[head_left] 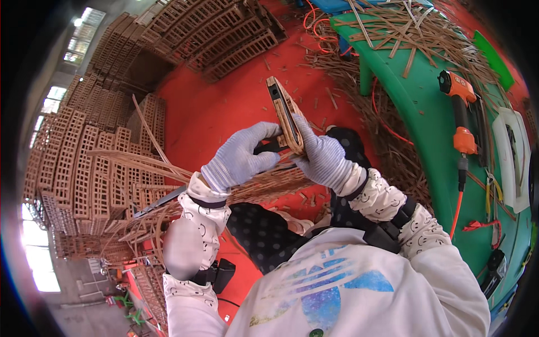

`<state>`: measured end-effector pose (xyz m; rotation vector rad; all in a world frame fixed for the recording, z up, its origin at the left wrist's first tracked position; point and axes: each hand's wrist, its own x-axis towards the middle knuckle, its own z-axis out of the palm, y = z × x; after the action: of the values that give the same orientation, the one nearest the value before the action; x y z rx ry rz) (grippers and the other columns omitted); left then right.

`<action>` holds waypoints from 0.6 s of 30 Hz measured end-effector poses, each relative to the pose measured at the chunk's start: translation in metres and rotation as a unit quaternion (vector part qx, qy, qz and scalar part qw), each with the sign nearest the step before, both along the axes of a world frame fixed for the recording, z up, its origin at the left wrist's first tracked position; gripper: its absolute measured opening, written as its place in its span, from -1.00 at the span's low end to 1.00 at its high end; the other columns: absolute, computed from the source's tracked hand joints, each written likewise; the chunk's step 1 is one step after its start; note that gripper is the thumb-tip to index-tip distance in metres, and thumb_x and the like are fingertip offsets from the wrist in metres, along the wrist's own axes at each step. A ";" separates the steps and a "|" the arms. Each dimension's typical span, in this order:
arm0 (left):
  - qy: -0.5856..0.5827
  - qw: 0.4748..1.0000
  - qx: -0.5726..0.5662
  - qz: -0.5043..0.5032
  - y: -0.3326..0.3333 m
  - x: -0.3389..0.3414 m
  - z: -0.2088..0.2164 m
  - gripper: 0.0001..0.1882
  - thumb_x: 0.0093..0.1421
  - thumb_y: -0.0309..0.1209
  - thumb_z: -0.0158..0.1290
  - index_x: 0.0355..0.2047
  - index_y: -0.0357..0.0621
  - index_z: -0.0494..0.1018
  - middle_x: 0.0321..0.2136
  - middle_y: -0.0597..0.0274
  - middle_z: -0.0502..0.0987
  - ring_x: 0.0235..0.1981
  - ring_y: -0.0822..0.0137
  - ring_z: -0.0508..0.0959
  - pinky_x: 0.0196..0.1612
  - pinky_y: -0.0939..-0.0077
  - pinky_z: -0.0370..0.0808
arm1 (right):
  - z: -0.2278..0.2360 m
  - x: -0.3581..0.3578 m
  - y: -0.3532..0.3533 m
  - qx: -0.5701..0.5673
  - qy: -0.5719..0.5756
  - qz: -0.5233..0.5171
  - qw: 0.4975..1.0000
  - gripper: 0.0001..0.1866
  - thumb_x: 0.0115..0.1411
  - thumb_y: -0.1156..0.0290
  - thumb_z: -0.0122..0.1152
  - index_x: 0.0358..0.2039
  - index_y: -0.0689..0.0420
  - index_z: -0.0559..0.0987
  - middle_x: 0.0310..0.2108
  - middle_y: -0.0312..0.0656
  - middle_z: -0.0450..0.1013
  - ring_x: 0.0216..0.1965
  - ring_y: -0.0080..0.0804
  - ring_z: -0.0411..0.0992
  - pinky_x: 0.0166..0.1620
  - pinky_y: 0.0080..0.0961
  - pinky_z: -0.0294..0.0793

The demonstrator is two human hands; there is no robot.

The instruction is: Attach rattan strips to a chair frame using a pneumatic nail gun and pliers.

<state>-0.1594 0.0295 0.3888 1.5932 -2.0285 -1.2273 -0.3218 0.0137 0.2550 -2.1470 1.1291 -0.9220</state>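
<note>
Both my hands wear pale striped knit gloves. My right hand grips a narrow, tan strip-covered frame piece by its lower right side, thumb along its edge. The piece stands tilted, its far end pointing up and left, with a long black inset on the side facing me. My left hand is at the near end of that piece, fingers curled around a slim dark object. Most of the dark object is hidden by the fingers, so its kind does not show. Below the hands lies a bundle of long brown strips.
Stacked brown lattice panels fill the left, with more stacks at the back. On the right, a green table carries loose strips, an orange-and-black air tool with a hose, and a white tray. Scraps litter the red floor.
</note>
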 end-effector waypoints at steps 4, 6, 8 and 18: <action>-0.023 0.998 0.046 -0.028 -0.015 -0.010 0.001 -0.56 -0.05 -0.43 0.05 -0.12 -0.34 0.33 -0.37 0.27 0.42 -0.37 0.52 0.38 -0.24 0.59 0.36 | 0.007 -0.019 -0.018 -0.017 0.030 0.049 0.998 -0.11 -0.06 0.29 0.22 0.20 0.09 -0.08 -0.59 0.00 0.42 -0.60 -0.03 0.42 -0.50 -0.20 0.42; -0.032 0.998 0.049 -0.031 -0.025 -0.016 -0.001 -0.53 -0.06 -0.42 0.05 -0.11 -0.35 0.32 -0.34 0.26 0.43 -0.33 0.50 0.39 -0.20 0.58 0.36 | 0.014 -0.029 -0.026 -0.008 0.038 0.062 0.997 -0.11 -0.07 0.26 0.23 0.20 0.08 -0.06 -0.57 -0.01 0.43 -0.59 -0.04 0.43 -0.51 -0.20 0.42; -0.025 0.998 0.046 -0.045 -0.030 -0.021 -0.006 -0.51 -0.07 -0.41 0.06 -0.09 -0.35 0.32 -0.32 0.25 0.44 -0.29 0.48 0.40 -0.16 0.57 0.35 | 0.017 -0.036 -0.029 -0.005 0.033 0.075 0.997 -0.11 -0.08 0.25 0.24 0.20 0.07 -0.05 -0.51 0.00 0.44 -0.56 -0.04 0.44 -0.49 -0.20 0.43; 0.070 0.991 0.116 0.000 -0.023 -0.022 -0.016 -0.44 -0.20 -0.45 0.12 -0.11 -0.39 0.33 -0.26 0.23 0.43 -0.23 0.46 0.40 -0.11 0.58 0.34 | 0.019 -0.048 0.011 -0.121 -0.145 -0.034 0.981 -0.28 -0.15 0.43 0.30 0.06 0.17 0.23 -0.31 -0.10 0.43 -0.36 -0.11 0.44 -0.33 -0.33 0.45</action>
<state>-0.1816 0.0061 0.3725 1.5551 -1.8551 -1.5769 -0.3701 0.0251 0.2742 -2.0782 0.9902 -1.4149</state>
